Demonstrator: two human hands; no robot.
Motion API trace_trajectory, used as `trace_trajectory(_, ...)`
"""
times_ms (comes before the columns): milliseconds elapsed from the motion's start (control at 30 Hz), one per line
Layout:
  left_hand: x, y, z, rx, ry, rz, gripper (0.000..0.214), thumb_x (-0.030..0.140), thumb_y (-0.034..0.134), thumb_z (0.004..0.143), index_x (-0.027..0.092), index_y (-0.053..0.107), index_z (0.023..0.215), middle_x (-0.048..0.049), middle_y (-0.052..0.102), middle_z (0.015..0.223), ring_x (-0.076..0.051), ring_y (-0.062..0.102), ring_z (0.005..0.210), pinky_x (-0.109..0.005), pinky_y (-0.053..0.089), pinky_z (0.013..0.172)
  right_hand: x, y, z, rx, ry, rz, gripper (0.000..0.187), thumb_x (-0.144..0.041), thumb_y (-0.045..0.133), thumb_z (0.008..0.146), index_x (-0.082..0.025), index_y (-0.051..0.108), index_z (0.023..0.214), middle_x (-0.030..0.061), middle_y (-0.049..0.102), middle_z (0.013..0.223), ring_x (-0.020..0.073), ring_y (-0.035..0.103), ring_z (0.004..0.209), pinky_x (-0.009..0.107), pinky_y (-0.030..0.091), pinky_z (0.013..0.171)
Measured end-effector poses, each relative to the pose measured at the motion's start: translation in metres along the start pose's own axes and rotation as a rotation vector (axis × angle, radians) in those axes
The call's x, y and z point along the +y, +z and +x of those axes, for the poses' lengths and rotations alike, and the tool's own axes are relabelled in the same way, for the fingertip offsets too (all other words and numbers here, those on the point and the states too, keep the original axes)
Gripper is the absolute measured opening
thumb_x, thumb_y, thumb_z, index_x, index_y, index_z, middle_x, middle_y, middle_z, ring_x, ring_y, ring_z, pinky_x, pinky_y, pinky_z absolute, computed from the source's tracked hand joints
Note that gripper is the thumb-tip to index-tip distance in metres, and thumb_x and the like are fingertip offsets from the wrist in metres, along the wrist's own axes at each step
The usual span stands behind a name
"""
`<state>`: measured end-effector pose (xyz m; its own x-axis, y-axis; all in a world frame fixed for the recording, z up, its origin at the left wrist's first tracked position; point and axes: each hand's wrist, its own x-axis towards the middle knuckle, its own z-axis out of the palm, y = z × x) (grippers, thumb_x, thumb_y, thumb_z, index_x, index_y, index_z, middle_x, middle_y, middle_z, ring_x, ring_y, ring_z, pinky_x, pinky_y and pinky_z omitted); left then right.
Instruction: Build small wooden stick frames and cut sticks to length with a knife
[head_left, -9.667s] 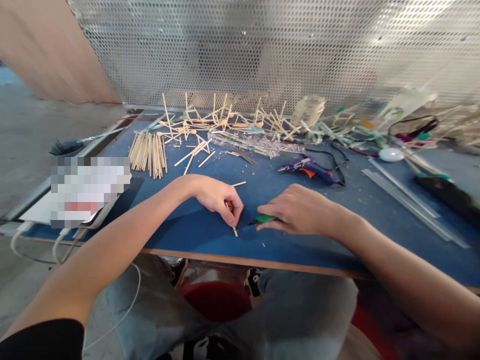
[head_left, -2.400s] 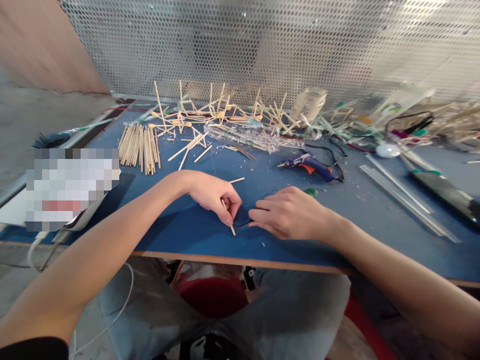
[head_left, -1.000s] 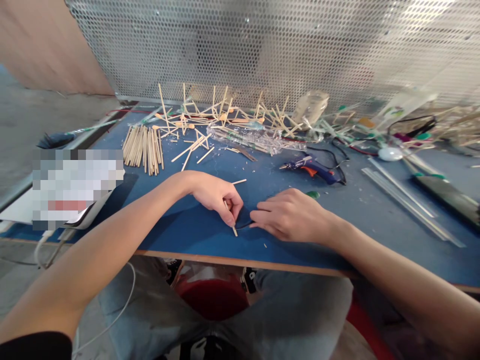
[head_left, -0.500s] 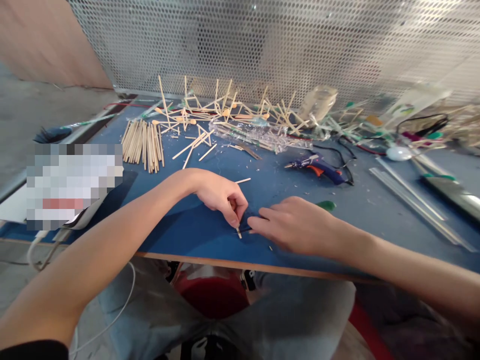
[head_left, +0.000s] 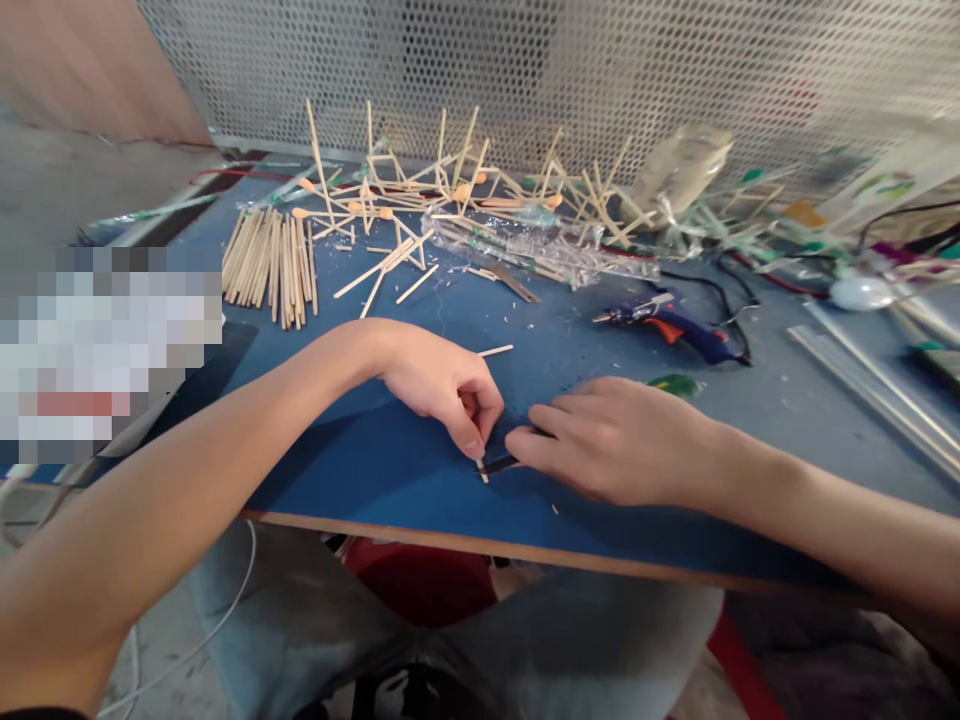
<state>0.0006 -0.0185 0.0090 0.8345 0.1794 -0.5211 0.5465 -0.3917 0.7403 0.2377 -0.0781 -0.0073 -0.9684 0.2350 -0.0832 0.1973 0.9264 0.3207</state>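
My left fingers [head_left: 469, 438] pinched a thin stick [head_left: 484, 476], its end poking out below them, presumably to brace it against the dark tool [head_left: 501, 466]. My right fingers [head_left: 531, 444] seemed closed on that tool, though knuckles hid the grip. The table [head_left: 360, 480] edge ran nearer me; the glue gun [head_left: 679, 322] lay beyond my right fingers, leaving them room.

Stick [head_left: 484, 475]: matt wood; glue gun [head_left: 667, 308]: smooth plast.; panel [head_left: 637, 70]: perf. metal.

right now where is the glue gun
In the head view, the glue gun lies right of centre on the blue table, beyond the right hand and left of the clear rods.
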Motion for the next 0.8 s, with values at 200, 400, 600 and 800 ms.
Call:
trace_trajectory(200, -0.001, 0.002, 0.000, 0.034, 0.011, 0.019, 0.021, 0.041, 0.071, 0.086, 0.022, 0.076, 0.093, -0.0004, 0.076, 0.088, -0.015, 0.064, 0.077, -0.025, 0.042, 0.067, -0.010, 0.000, 0.000, -0.017, 0.061, 0.061, 0.007, -0.019, 0.052, 0.095, -0.024, 0.056, 0.098, -0.0038, 0.062, 0.067, 0.0190, 0.059, 0.051, 0.035, 0.011, 0.051)
trace_trajectory(400, -0.002, 0.003, 0.000, 0.027, 0.014, 0.003, 0.018, 0.038, 0.071, 0.086, 0.022, 0.076, 0.093, 0.0006, 0.076, 0.087, -0.014, 0.066, 0.078, -0.024, 0.043, 0.067, -0.013, -0.007, 0.002, -0.064, 0.107, 0.052, 0.009, -0.017, 0.052, 0.095, -0.025, 0.056, 0.096, -0.0026, 0.065, 0.070, 0.0203, 0.059, 0.050, 0.035, 0.010, 0.052)
trace_trajectory(600, 0.000, 0.003, 0.000, 0.039, 0.001, 0.024, 0.019, 0.039, 0.071, 0.086, 0.022, 0.076, 0.092, 0.0006, 0.076, 0.085, -0.014, 0.066, 0.077, -0.023, 0.043, 0.067, -0.015, -0.015, 0.004, -0.144, 0.106, 0.077, 0.009, -0.018, 0.051, 0.097, -0.025, 0.057, 0.099, -0.0021, 0.067, 0.074, 0.0218, 0.064, 0.056, 0.035, 0.011, 0.051)
trace_trajectory(800, 0.001, 0.003, -0.001, 0.051, 0.005, 0.027, 0.019, 0.039, 0.072, 0.086, 0.022, 0.076, 0.092, 0.0001, 0.077, 0.088, -0.014, 0.067, 0.079, -0.023, 0.045, 0.067, -0.014, -0.016, 0.005, -0.207, 0.115, 0.143, 0.012, -0.019, 0.058, 0.094, -0.027, 0.057, 0.103, -0.0042, 0.068, 0.074, 0.0214, 0.065, 0.057, 0.035, 0.010, 0.051)
